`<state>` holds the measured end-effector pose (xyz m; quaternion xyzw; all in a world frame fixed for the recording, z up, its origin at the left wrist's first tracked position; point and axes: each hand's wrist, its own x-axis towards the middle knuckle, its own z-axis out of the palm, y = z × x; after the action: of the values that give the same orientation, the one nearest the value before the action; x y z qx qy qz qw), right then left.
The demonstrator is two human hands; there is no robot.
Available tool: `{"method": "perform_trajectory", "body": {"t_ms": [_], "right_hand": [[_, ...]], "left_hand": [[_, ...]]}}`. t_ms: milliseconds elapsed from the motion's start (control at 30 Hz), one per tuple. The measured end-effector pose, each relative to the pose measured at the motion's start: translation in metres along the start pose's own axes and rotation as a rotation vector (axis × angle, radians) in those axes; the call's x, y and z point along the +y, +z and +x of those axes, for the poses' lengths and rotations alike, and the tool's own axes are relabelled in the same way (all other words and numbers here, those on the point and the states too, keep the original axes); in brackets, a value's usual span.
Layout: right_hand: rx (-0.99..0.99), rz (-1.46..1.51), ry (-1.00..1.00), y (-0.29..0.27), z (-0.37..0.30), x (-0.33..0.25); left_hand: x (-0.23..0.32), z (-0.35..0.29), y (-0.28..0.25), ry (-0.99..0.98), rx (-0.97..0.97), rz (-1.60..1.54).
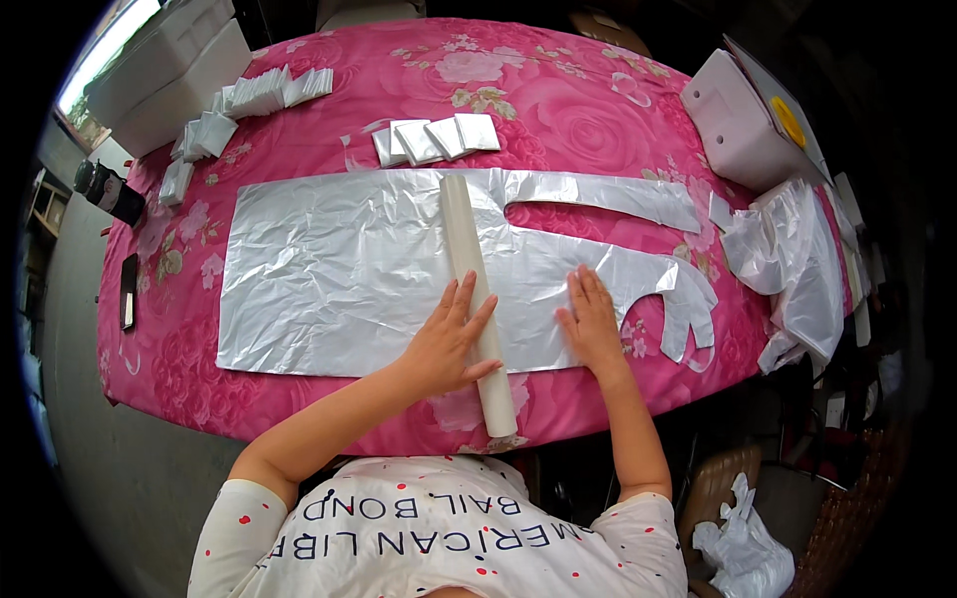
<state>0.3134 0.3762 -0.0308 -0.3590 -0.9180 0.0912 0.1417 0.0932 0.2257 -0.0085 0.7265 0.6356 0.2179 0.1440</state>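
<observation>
Across the table lies a thin silvery-white plastic sheet (319, 269), shaped like a disposable apron, with a long slit and a curved cut-out toward its right end. It is flat but creased, mostly at the left. A pale tube (462, 229) rests crosswise over its middle, the near end reaching past the sheet's near edge. My left hand (451, 337) is open on the tube, fingers spread, with the thumb over it. To the right of the tube, my right hand (590, 317) lies open on the sheet, its palm down, beside the curved cut-out.
Several folded plastic packets (434, 140) lie beyond the sheet, and more packets (257, 93) stand at the far left. Foam boxes (179, 75) and a bottle (108, 191) are leftward, near a phone (129, 291). At right are a white box (743, 120) and loose plastic (793, 259).
</observation>
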Motion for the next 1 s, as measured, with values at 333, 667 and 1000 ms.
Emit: {"method": "perform_trajectory", "body": {"t_ms": [333, 667, 1000], "right_hand": [[0.338, -0.134, 0.511, -0.029, -0.057, 0.167], [0.472, -0.255, 0.469, -0.045, -0.057, 0.154], [0.312, -0.204, 0.577, -0.021, -0.070, 0.163]], "left_hand": [[0.007, 0.019, 0.004, 0.006, -0.068, -0.006], [0.007, 0.022, 0.006, 0.027, -0.090, 0.017], [0.003, 0.020, 0.008, 0.026, -0.074, -0.013]]}}
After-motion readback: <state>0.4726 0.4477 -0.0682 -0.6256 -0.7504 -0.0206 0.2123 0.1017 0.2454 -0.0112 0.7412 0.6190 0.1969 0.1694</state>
